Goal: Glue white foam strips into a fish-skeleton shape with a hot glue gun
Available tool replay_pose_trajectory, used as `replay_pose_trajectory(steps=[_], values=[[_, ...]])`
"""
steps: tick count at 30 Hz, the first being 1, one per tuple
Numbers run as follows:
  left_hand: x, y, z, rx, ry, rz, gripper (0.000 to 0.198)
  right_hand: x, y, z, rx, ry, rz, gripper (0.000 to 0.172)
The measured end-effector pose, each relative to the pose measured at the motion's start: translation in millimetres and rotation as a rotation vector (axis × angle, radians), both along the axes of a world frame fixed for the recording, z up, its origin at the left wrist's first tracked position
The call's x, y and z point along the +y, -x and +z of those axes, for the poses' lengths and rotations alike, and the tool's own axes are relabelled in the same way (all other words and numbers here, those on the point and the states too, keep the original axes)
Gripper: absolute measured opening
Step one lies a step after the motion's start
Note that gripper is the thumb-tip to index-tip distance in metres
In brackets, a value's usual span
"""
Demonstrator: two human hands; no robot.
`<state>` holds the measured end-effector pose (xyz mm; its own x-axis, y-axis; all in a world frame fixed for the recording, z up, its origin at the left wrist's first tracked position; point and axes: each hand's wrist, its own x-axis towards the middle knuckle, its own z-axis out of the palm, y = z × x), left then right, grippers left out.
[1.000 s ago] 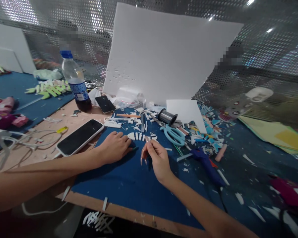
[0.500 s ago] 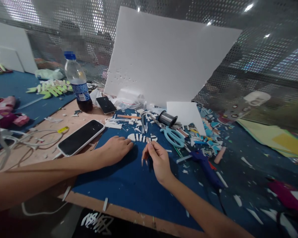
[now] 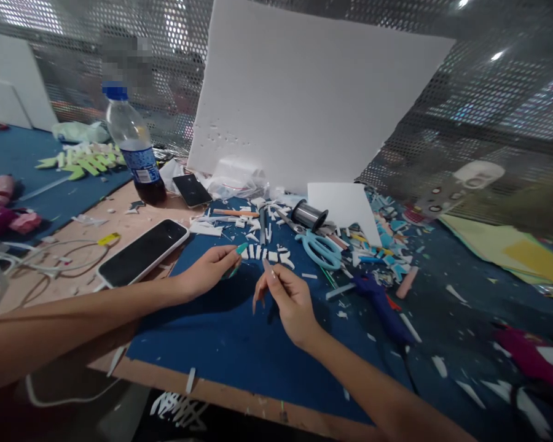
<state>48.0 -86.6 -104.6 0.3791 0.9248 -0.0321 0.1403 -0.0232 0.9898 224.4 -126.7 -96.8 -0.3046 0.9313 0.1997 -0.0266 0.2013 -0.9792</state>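
Row of small white pcs (image 3: pixel 258 252) lies on the blue mat (image 3: pixel 221 344), abt ctr of the frame; bits at its right end look curved. L hand (image 3: pixel 209 270) is just left of the row, fingers bent, thumb w/ a green nail stretched toward the row's left end; can't tell if it's pinching that end pc or only sitting beside it. R hand (image 3: pixel 292 301) is just below the row, thumb & forefinger pressed together, other fingers bent downward; if there's a tiny bit btwn the tips, I can't make it out.

Above the row: white scraps (image 3: pixel 206 229), an orange stick (image 3: pixel 235 213) lying flat, and a dark spool (image 3: pixel 309 215) on its side. Scissors (image 3: pixel 309 237) w/ lt-blue handles lie right of ctr; dark-blue glue gun (image 3: pixel 384 310) farther out, lower right. Magenta tool (image 3: pixel 529 353) at the far right edge, partly cut off, w/ yellowish sheets (image 3: pixel 498 245) above it.

Left of ctr, a phone (image 3: pixel 144 253) in a white case, screen up, on the table (image 3: pixel 235 393). Upper left, a bottle (image 3: pixel 141 162) w/ blue cap & dark drink stands upright. Big white board (image 3: pixel 313 98) fills the top ctr, behind the rest.
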Motion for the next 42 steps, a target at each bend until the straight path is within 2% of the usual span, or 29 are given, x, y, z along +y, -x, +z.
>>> replay_pose_trajectory(steps=[3,10,14,20,27,42], values=[[-1.1,-1.0,1.7,-0.023,0.032,0.018,0.039,-0.6,-1.6,-3.0,-0.069,-0.058,0.003,0.031],[-2.4,-2.5,6.0,-0.027,0.044,0.004,0.035,-1.5,-3.2,-3.1,-0.288,-0.305,-0.090,0.032],[-3.8,-2.8,8.2,-0.001,0.042,0.004,0.036,-2.6,-1.8,-0.4,-0.354,-0.367,-0.096,0.033],[-5.9,-3.6,7.2,0.030,0.006,0.041,0.038,-2.6,-0.1,2.4,-0.372,-0.390,-0.092,0.034],[-6.1,-4.7,1.6,-0.030,0.057,0.085,0.035,-3.2,-0.3,2.2,-0.370,-0.406,-0.077,0.034],[-5.7,-5.7,4.9,-0.037,0.075,0.108,0.035,-1.9,-0.4,0.3,-0.406,-0.379,-0.093,0.033]])
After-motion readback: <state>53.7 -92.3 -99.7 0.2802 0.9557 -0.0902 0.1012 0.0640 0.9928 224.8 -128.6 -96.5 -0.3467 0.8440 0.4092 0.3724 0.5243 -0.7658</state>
